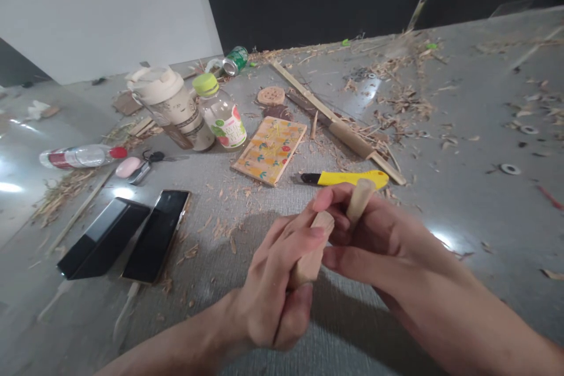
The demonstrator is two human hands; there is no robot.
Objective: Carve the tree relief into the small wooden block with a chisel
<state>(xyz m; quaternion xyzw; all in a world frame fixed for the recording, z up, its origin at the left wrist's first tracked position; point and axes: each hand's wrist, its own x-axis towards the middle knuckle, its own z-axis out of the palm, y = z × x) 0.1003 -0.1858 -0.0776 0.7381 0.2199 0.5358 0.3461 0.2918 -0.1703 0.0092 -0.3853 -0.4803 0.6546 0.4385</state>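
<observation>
Currently, our left grip (282, 276) is closed around a pale wooden block (311, 258), while our right grip (383, 241) curls its fingers about a wooden stick (361, 197) just beside it, both nearer us than the yellow tool (343, 178) and patterned board (269, 151).

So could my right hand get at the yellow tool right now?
Probably yes: the yellow tool lies just beyond your right hand with nothing resting on it, though that hand likely must first put down the wooden piece it holds.
</observation>
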